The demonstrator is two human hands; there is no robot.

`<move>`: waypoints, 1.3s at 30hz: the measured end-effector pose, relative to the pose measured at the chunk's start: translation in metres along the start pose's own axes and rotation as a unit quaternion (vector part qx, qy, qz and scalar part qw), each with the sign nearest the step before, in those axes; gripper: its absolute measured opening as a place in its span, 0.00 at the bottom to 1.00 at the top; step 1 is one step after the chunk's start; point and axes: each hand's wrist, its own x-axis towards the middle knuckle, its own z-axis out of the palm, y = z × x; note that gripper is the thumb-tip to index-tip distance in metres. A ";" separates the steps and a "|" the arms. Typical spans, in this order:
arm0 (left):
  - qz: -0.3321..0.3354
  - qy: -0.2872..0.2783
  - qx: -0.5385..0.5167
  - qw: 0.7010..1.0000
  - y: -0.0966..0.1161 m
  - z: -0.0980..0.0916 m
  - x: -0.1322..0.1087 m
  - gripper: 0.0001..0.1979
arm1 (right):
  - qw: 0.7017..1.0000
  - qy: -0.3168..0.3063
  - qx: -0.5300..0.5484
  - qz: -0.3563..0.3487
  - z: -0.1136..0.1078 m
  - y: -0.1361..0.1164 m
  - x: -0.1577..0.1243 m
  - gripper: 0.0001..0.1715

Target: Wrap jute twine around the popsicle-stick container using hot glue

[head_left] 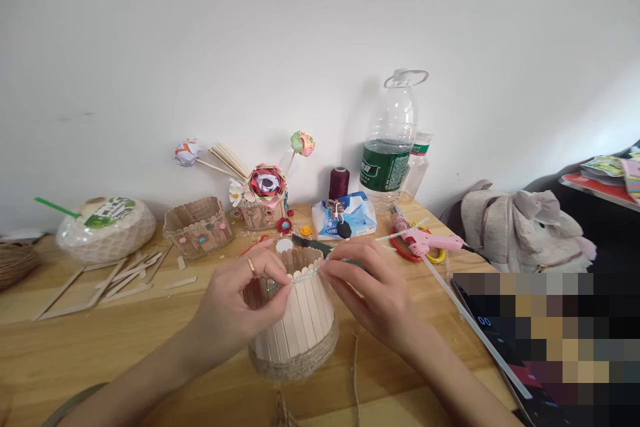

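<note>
A round holder of upright wooden craft sticks [301,320] stands on the table before me, a band of twine [295,368] wrapped around its base. Along the front of its scalloped rim runs a thin string of pale, shiny beads [306,275]. My left hand [240,293], with a ring on one finger, pinches the string at the rim's left side. At the right side of the rim, my right hand [373,283] has its fingertips closed on the same string. A loose beaded end shows beyond the right hand, toward the glue gun.
A pink glue gun [433,240] lies by scissors [406,252] at the right. Behind stand a small stick basket [200,230], a flower-decorated pot [265,213], tissues [367,213], thread [339,183] and a large bottle [387,160]. Loose sticks [127,277] and a wrapped coconut [113,233] lie left.
</note>
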 end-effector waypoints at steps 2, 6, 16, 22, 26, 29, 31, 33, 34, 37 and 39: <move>-0.009 -0.003 -0.007 1.000 -0.001 0.000 0.000 0.08 | 1.000 -0.011 -0.001 -0.011 0.001 0.001 0.000 0.10; -0.032 -0.005 -0.021 0.999 -0.002 0.000 -0.002 0.07 | 0.998 -0.020 0.052 0.033 0.003 -0.004 0.003 0.08; -0.070 -0.023 -0.001 0.997 0.000 -0.003 -0.006 0.02 | 0.931 -0.031 0.224 0.288 0.006 -0.012 0.008 0.05; -0.091 0.004 -0.028 0.995 0.005 0.000 -0.004 0.03 | 0.911 -0.048 0.260 0.317 0.005 -0.010 0.011 0.03; -0.093 -0.008 -0.056 0.994 0.005 -0.002 -0.004 0.05 | 0.891 -0.067 0.298 0.334 0.005 -0.005 0.013 0.04; -0.111 -0.021 -0.084 0.990 0.003 -0.004 -0.005 0.04 | 0.882 -0.074 0.316 0.341 0.006 -0.001 0.013 0.04; -0.130 -0.036 -0.099 0.986 0.001 -0.005 -0.006 0.04 | 0.884 -0.081 0.316 0.334 0.007 0.001 0.013 0.03; -0.144 -0.053 -0.119 0.981 0.000 -0.006 -0.007 0.05 | 0.894 -0.085 0.304 0.319 0.006 0.000 0.013 0.04; -0.148 -0.062 -0.128 0.979 0.000 -0.006 -0.007 0.05 | 0.899 -0.085 0.296 0.311 0.006 -0.001 0.013 0.05; -0.144 -0.088 -0.127 0.977 -0.001 -0.008 -0.008 0.09 | 0.911 -0.075 0.286 0.289 0.006 -0.005 0.014 0.10; -0.127 -0.091 -0.108 0.982 -0.002 -0.009 -0.008 0.11 | 0.911 -0.079 0.295 0.278 0.007 -0.007 0.014 0.13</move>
